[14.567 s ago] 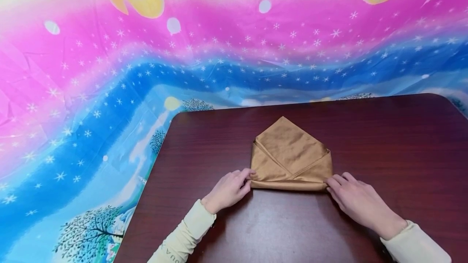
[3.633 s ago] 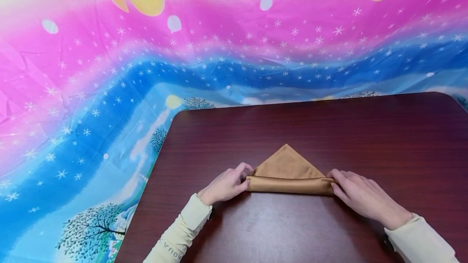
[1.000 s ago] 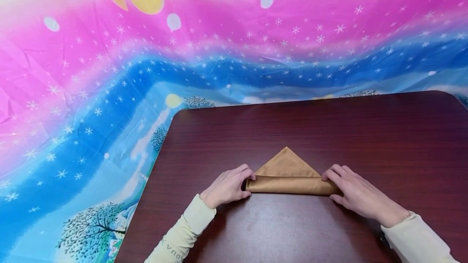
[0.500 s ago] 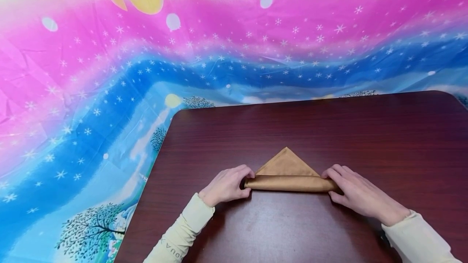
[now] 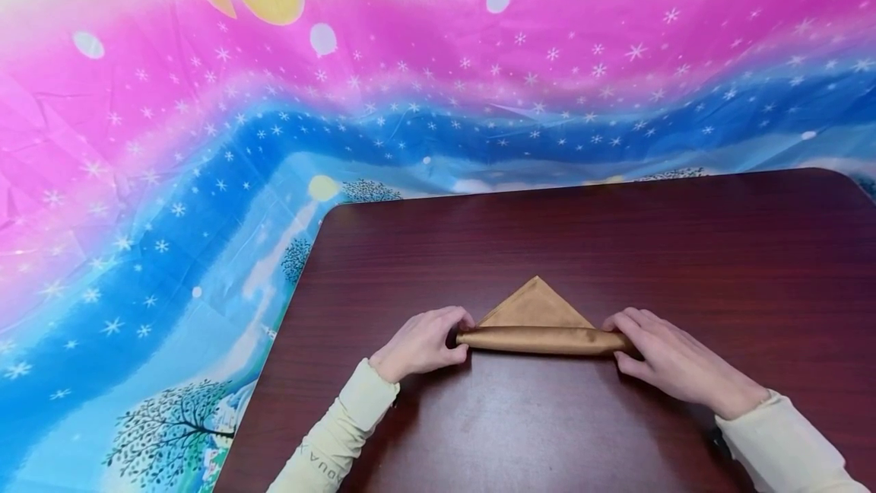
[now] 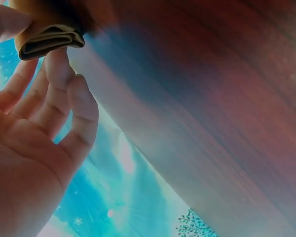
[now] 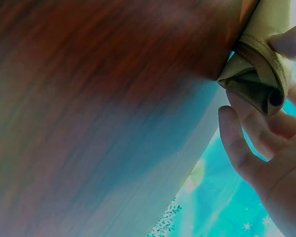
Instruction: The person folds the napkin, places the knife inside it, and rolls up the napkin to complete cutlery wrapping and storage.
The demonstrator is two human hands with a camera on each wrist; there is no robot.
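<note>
A shiny golden-brown cloth (image 5: 537, 340) lies on the dark table, its near part rolled into a tube and its far part a flat triangle pointing away. My left hand (image 5: 426, 342) pinches the tube's left end between thumb and fingers. At the other end, my right hand (image 5: 674, 358) grips the tube the same way. In the left wrist view, flattened layers show at the end of the cloth (image 6: 52, 40), thumb on one side and fingertips on the other. The right wrist view shows a looser, spiralled end of the cloth (image 7: 266, 64) between thumb and fingers.
The reddish-brown wooden table (image 5: 383, 249) has rounded far corners. Behind it and along its left side hangs a pink and blue printed backdrop (image 5: 438, 82) with snowflakes and trees. Pale sleeves (image 5: 342, 424) cover both forearms.
Since the earliest frame the near edge has been rolled away from me, leaving a smaller flat triangle. Over the last second the tube has turned slightly farther and looks narrower; both hands keep their hold.
</note>
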